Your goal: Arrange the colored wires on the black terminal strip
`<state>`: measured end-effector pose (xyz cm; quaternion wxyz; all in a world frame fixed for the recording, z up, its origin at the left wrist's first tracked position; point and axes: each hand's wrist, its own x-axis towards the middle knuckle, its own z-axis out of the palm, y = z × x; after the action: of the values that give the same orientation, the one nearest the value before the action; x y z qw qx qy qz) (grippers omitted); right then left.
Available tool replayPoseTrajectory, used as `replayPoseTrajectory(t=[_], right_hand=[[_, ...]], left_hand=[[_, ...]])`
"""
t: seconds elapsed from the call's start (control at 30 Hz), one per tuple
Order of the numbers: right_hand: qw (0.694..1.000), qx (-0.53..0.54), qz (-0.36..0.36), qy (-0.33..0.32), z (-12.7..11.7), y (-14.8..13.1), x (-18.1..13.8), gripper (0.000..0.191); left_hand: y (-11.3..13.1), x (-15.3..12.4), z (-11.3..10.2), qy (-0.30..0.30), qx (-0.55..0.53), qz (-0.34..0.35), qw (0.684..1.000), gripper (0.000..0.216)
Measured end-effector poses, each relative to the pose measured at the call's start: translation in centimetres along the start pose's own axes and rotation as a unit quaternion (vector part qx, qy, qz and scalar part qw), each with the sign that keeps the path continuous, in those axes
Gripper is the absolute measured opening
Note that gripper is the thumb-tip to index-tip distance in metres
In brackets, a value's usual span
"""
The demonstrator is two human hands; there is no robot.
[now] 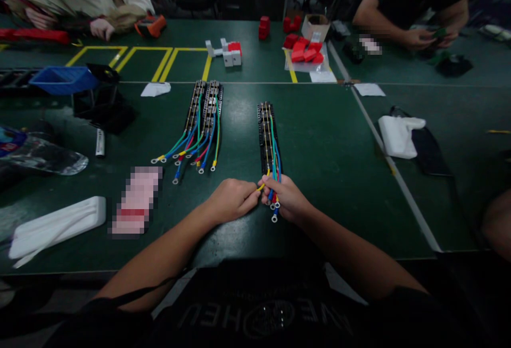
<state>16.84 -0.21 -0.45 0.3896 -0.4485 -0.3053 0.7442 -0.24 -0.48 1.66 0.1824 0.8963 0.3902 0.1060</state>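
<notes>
In front of me a long black terminal strip [265, 130] lies on the green table, with coloured wires running along it to its near end. My right hand [293, 196] is closed around the bundle of wires [275, 159], whose ring lugs [274, 218] stick out below the fingers. Between its thumb and fingers my left hand [235, 199] pinches a yellow wire [261, 187] beside the bundle; the wire's tip is hidden. Two similar terminal strips [203, 106] lie side by side to the left, their lugged wires [195, 146] fanned toward me.
To the left are a blue bin [64, 79], a white power strip [59, 225] and a marker [100, 143]. Red parts [307, 52] and a cardboard box [315, 27] stand at the back. A white tool [399, 135] lies right. Two co-workers' hands [101, 29] are across the table.
</notes>
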Motion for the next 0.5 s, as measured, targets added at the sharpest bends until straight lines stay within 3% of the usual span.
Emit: replayPoseTrajectory(t=[0.33, 0.5], right_hand=[[1.000, -0.005, 0.013, 0.003, 0.17, -0.30, -0.12, 0.020], [1.000, -0.002, 0.001, -0.001, 0.11, -0.15, -0.05, 0.020]], left_hand=[[-0.13, 0.05, 0.06, 0.017, 0.010, 0.010, 1.000, 0.030], [0.08, 0.07, -0.33, -0.012, -0.059, -0.012, 0.998, 0.034]])
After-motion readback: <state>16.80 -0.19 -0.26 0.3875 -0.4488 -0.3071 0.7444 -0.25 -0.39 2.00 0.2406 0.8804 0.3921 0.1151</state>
